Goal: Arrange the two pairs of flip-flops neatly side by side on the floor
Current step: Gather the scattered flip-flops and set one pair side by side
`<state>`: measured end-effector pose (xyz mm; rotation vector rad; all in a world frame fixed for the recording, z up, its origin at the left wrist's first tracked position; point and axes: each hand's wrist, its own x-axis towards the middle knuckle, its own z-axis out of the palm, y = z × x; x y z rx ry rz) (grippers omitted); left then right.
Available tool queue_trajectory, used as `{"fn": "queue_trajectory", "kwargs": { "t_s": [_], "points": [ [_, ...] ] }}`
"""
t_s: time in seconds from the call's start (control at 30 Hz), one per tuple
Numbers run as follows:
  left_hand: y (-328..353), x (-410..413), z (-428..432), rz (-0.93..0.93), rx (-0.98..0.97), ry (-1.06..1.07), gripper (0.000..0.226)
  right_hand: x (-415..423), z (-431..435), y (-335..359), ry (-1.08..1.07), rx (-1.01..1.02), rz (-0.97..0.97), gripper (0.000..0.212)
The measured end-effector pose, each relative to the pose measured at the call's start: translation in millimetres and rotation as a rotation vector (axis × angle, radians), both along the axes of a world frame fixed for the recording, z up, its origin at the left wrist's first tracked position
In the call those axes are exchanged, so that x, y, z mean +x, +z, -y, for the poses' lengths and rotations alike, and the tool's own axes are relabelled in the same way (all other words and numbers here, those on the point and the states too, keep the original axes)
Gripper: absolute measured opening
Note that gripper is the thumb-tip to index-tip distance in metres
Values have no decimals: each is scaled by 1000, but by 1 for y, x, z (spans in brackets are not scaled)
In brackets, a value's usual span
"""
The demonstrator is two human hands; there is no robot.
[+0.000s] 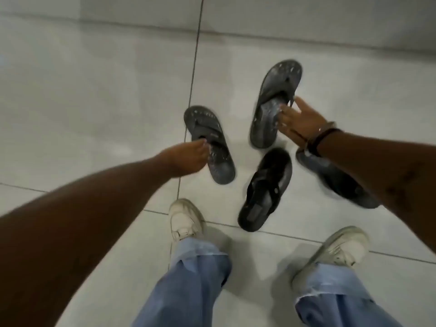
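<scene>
Several dark flip-flops lie on the pale tiled floor. My left hand (186,159) grips the strap of a grey speckled flip-flop (208,142) at left centre. My right hand (298,121) has its fingers hooked under the strap of a second grey speckled flip-flop (273,100), further away. A black flip-flop (265,190) lies between them, nearer to me, toe pointing away to the right. Another dark flip-flop (339,182) lies at the right, partly hidden under my right forearm.
My two feet in white sneakers (185,220) (335,253) and blue jeans stand just in front of the flip-flops. A wall base (141,22) runs across the far edge of the floor. Grout lines cross the tiles.
</scene>
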<state>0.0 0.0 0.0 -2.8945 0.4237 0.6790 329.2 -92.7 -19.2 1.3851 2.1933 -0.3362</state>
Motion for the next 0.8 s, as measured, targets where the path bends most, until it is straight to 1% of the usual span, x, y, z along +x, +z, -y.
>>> {"fn": "queue_trajectory", "kwargs": {
  "t_s": [0.03, 0.07, 0.1, 0.2, 0.23, 0.3, 0.37, 0.4, 0.47, 0.5, 0.53, 0.6, 0.63, 0.67, 0.73, 0.8],
  "points": [
    [-22, 1, -8, 10, 70, -17, 19, -3, 1, -18, 29, 84, 29, 29],
    [-36, 1, -15, -67, 89, -1, 24, -3, -3, -27, 39, 144, 46, 27],
    [-51, -1, -20, -125, 99, 12, 29, -4, -3, -39, 76, 185, 77, 29],
    [-71, 1, -22, -201, 155, 30, 28, 1, -6, -54, 117, 202, 172, 47],
    [-73, 2, -23, -187, 156, 47, 26, 5, -11, -56, 115, 203, 205, 48],
    [-70, 5, -25, -207, 141, 62, 22, 11, -22, -60, 145, 208, 217, 42],
    [-69, 6, -27, -234, 90, 182, 18, 14, -34, -61, 168, 192, 198, 39],
    [-65, 8, -28, -217, 72, 246, 17, 15, -37, -62, 167, 183, 172, 39],
    [-59, 13, -31, -188, 11, 462, 17, 9, -42, -58, 132, 209, 150, 38],
    [-57, 17, -30, -198, -28, 621, 17, 3, -44, -53, 74, 200, 138, 34],
    [-56, 22, -30, -169, -62, 804, 19, -4, -45, -48, -35, 178, 71, 29],
    [-52, 35, -29, -106, -152, 1225, 29, -30, -57, -37, -302, 135, -103, 18],
    [-52, 40, -28, -70, -212, 1386, 28, -45, -65, -33, -457, 129, -167, 19],
    [-51, 46, -30, -43, -272, 1503, 21, -60, -74, -29, -609, 139, -217, 21],
    [-51, 53, -34, -28, -361, 1663, 13, -88, -87, -27, -901, 119, -328, 23],
    [-49, 57, -37, -33, -398, 1722, 12, -114, -98, -28, -1134, 26, -418, 24]
  ]
}}
